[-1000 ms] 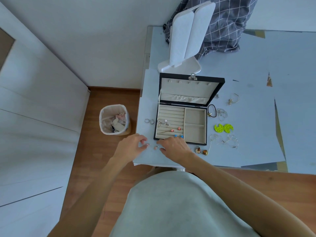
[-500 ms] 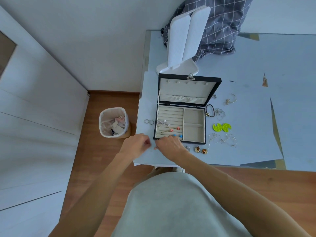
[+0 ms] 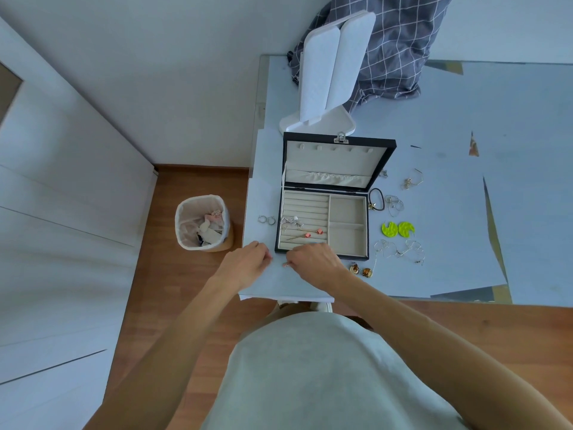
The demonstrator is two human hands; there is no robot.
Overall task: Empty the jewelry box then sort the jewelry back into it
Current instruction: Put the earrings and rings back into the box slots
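Observation:
The black jewelry box (image 3: 356,256) stands open on the pale table (image 3: 449,135), lid up. Silver earrings (image 3: 291,221) and pink earrings (image 3: 313,233) lie in its ring rolls; the right compartments are bare. My right hand (image 3: 313,262) sits at the box's front left corner and pinches a small pink earring (image 3: 284,265) against the table. My left hand (image 3: 245,263) lies just left of it, fingers curled with their tips together; what they hold is hidden. Neon green earrings (image 3: 397,228), gold earrings (image 3: 360,270) and tangled silver pieces (image 3: 400,251) lie right of the box.
Silver hoops (image 3: 266,220) lie left of the box. A black cord (image 3: 376,200), more silver hoops (image 3: 394,204) and a gold piece (image 3: 412,180) sit by the lid. Behind are a white folding mirror (image 3: 328,72) and checked cloth (image 3: 393,41). A waste bin (image 3: 203,223) stands on the floor.
Both hands drew together at the table's front edge over two small pieces lying there. One piece now shows at my right fingertips; the other is out of sight.

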